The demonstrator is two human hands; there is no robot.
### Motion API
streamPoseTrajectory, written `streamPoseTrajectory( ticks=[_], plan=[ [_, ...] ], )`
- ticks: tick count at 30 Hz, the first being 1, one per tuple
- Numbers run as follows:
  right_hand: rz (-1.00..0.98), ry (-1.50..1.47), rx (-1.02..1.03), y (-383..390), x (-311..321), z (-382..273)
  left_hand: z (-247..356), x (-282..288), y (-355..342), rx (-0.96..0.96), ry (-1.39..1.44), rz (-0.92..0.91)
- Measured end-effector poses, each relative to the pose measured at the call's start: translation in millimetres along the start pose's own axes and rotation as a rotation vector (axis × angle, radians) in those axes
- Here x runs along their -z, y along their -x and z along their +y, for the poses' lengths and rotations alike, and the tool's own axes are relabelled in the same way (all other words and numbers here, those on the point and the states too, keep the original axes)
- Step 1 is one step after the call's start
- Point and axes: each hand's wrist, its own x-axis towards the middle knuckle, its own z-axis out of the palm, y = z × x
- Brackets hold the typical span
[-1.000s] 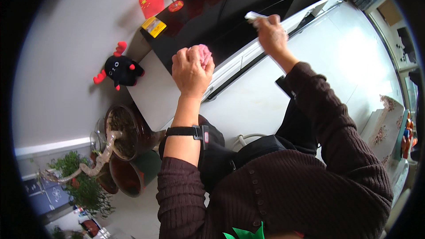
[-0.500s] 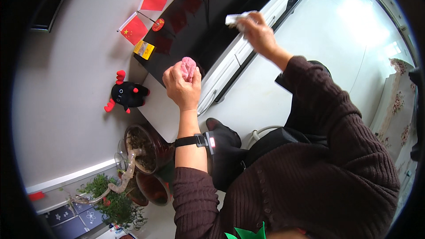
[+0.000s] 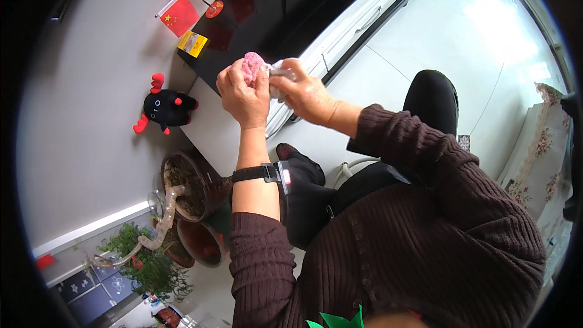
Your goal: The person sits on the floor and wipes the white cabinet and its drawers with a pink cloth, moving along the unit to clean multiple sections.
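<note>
My left hand [image 3: 243, 97] is closed on a pink fuzzy cloth [image 3: 252, 64], held up over the front corner of the glossy black cabinet top [image 3: 240, 45]. My right hand [image 3: 306, 94] has come right up beside it, fingers closed on a crumpled white item [image 3: 279, 68], perhaps a cloth or tissue; it is blurred and partly hidden by the fingers. The two held items meet or overlap.
Small red flags [image 3: 179, 13] and a yellow box [image 3: 192, 44] stand at the cabinet top's end. A black-and-red plush toy [image 3: 169, 108] is left of the white cabinet drawers [image 3: 346, 33]. Potted plants [image 3: 185, 185] stand below left; floral fabric [image 3: 534, 146] hangs at right.
My right hand has moved down and left to my left hand, with the white item. My left hand still grips the pink cloth. The view has shifted along the cabinet.
</note>
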Motion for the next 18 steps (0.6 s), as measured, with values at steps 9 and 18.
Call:
streamPoseTrajectory(
  ticks=[9,18],
  plan=[
    [0.046,-0.012,-0.165,-20,35,58,-16,10,3,0.047,0.253,-0.029],
    [0.175,0.188,-0.217,-26,29,41,-18,10,7,0.045,0.216,0.003]
  ],
)
